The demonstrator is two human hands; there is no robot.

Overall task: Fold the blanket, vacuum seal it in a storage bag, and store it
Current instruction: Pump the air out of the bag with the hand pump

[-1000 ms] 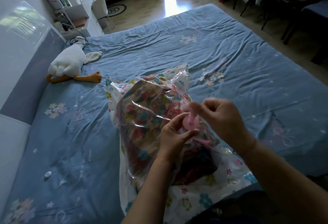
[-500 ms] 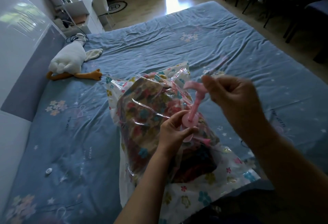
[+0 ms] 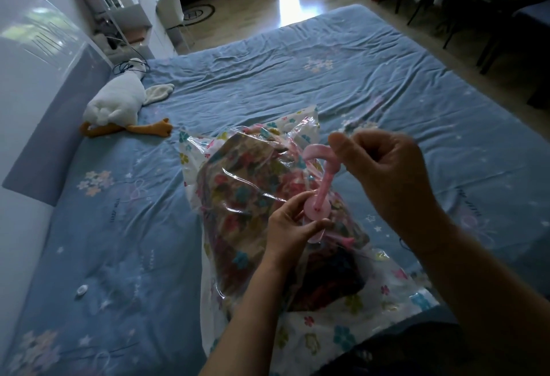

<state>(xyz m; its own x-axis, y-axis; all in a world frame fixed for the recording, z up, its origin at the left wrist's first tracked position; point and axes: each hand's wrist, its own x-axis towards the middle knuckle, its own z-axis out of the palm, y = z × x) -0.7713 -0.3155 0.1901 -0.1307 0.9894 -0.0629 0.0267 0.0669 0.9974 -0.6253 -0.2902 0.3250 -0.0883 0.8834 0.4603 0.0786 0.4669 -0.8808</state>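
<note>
A clear bag (image 3: 312, 337), printed with flowers along its edges, is lying on the bed (image 3: 357, 78), running from the middle of the view down toward 6 o'clock. The folded blanket (image 3: 247, 197) (a busy floral print of reds, teals and yellows) is sitting inside it, filling most of the bag, and the plastic is wrinkling loosely over it.

A pink pump (image 3: 324, 185) is standing tilted on top of the bag, with its round base (image 3: 317, 207) sitting against the plastic and its rod leaning up toward 1 o'clock. The left hand (image 3: 290, 232) is reaching in from 6 o'clock and pinching the base between the thumb and curled fingers, the thumb lying at the disc's lower edge. The right hand (image 3: 387, 173) is coming in from 4 o'clock and hovering above the bag. Its fingers are curling round the end of the handle (image 3: 317, 151), which is curving off toward 9 o'clock from the top of the rod.

A white plush goose (image 3: 119, 102) is lying at 10 o'clock beside the headboard (image 3: 44, 125), well apart from the bag, its orange feet pointing toward it. A small white cap (image 3: 81, 288) is lying on the sheet at 8 o'clock. Shelves (image 3: 128, 9) are standing beyond the bed at 11 o'clock.
</note>
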